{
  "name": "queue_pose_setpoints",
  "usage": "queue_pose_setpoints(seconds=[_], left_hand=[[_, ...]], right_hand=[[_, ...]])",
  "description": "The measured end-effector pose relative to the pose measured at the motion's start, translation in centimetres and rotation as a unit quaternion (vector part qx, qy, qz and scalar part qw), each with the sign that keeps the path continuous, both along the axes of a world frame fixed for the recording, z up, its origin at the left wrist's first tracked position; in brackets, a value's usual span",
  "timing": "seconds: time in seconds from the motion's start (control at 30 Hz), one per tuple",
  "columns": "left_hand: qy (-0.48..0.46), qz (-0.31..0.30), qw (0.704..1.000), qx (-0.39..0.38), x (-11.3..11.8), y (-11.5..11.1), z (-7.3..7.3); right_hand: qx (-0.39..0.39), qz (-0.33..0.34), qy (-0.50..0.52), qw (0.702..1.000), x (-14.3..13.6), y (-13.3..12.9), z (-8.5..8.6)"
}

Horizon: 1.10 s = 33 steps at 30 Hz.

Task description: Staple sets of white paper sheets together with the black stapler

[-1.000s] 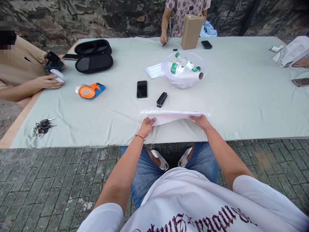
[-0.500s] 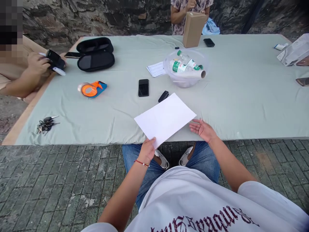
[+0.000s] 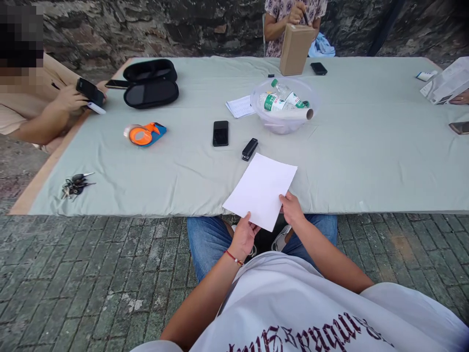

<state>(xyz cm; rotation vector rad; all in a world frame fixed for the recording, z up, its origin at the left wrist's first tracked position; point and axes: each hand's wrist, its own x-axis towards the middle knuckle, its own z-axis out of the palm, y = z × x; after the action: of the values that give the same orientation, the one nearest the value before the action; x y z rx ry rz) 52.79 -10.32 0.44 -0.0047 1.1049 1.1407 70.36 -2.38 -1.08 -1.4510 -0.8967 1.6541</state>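
White paper (image 3: 262, 190) is held tilted over the table's near edge, its blank face up. I cannot tell whether it is one sheet or a few. My left hand (image 3: 246, 235) pinches its lower edge, thumb on top and fingers underneath. At the right edge my right hand (image 3: 291, 208) grips it too, thumb above and the other fingers partly hidden. Just beyond the paper's far corner lies a black stapler (image 3: 249, 149). To the left of that rests a black phone (image 3: 220, 133).
A clear plastic basin (image 3: 282, 126) holds bottles and a roll. Orange-blue tape dispenser (image 3: 144, 134), keys (image 3: 76, 186) and an open black case (image 3: 152, 95) lie leftward. Printed papers (image 3: 240, 106) sit beside the basin. Across the table, a person holds a pen by a cardboard box (image 3: 296, 51); others sit at both sides.
My right hand, open beside the paper before, now grips its right edge. The paper has turned and come nearer to me, uncovering the stapler. My left hand has shifted right.
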Motion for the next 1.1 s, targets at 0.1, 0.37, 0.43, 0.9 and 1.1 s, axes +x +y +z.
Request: queue_pose_setpoints(seconds=[0.1,0.37,0.43,0.9,1.1], left_hand=[[-0.039,-0.028,0.999,0.023,-3.5,0.6,0.7],[-0.074,-0.169,0.981,0.056,-7.3,5.5,0.9],[-0.043,-0.173,0.982,0.056,-6.5,7.0,0.6],[0.123,-0.096,0.979,0.130,-3.0,9.9,-0.4],[0.143,-0.122,0.962,0.199,-2.8,9.0,0.6]], right_hand=[[-0.091,-0.018,0.035,0.995,3.2,0.7,0.6],[-0.128,0.077,0.065,0.987,7.4,0.7,2.4],[-0.126,0.087,0.068,0.986,7.3,0.8,2.5],[-0.051,0.159,-0.006,0.986,7.2,0.1,1.7],[-0.001,0.050,0.014,0.999,7.0,2.2,2.2]])
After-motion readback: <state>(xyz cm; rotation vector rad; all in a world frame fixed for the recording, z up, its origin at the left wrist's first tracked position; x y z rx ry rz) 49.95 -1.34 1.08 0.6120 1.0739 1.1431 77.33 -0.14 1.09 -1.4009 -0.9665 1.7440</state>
